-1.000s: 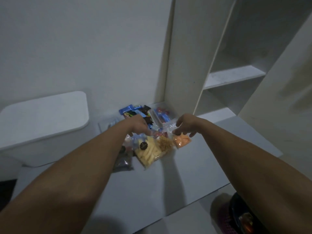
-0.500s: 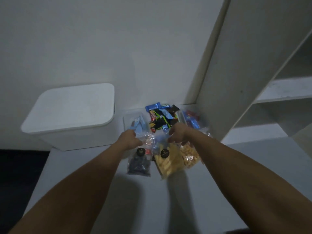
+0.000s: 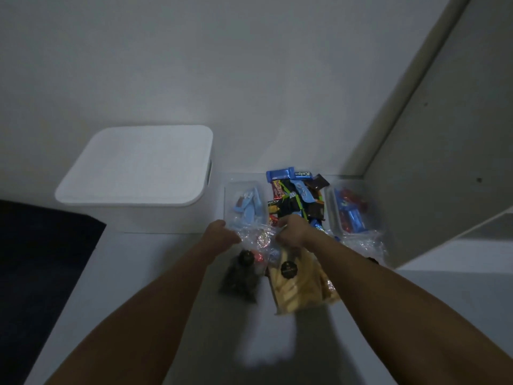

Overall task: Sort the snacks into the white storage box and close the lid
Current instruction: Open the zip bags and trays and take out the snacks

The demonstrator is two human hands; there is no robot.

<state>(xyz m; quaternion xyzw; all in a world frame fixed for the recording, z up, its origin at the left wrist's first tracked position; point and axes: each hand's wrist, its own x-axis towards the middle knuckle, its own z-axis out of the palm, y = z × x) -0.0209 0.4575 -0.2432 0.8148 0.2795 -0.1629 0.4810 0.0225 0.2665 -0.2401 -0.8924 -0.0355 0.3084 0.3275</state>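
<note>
- Nearest on the desk point(image 3: 144, 273) lay a dark bag point(image 3: 240, 276) and a yellow bag point(image 3: 298, 284), side by side and flat.
- Just beyond them, both hands pinched one clear bag point(image 3: 258, 237): the left hand point(image 3: 222, 232) was clenched on its left edge, the right hand point(image 3: 291, 232) on its right, with the plastic stretched between.
- A second earlier the hands had been apart on separate packets; by this moment they had closed on the same bag, so a first pick-up seemed to be starting.
- Behind the hands sat the remaining snacks point(image 3: 297, 195), flanked by two clear tubs point(image 3: 330, 201); none had been sorted.
- Farthest left against the wall stood the white box point(image 3: 144, 218), its lid point(image 3: 138, 162) on. The view had swung to take it in; the lid would likely need to come off before anything could go inside.
</note>
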